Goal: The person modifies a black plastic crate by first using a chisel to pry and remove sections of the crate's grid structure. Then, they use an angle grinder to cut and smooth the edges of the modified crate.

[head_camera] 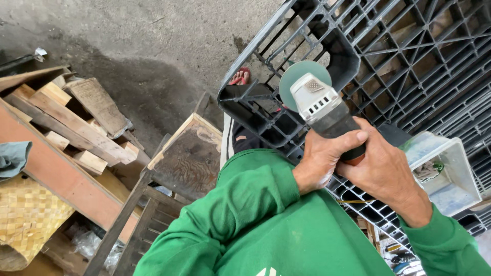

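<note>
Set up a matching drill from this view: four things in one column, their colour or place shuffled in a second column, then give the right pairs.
Things:
1. angle grinder
2. plastic pallet
3. woven basket
4. clear plastic container

Descriptions:
A. yellowish, at the lower left edge
B. black open grid, upper right
C. gripped by both hands, left hand and right hand, with a round green disc at its head
D. pale and see-through, resting at the right beside the right wrist

Pairs: 1-C, 2-B, 3-A, 4-D
</note>
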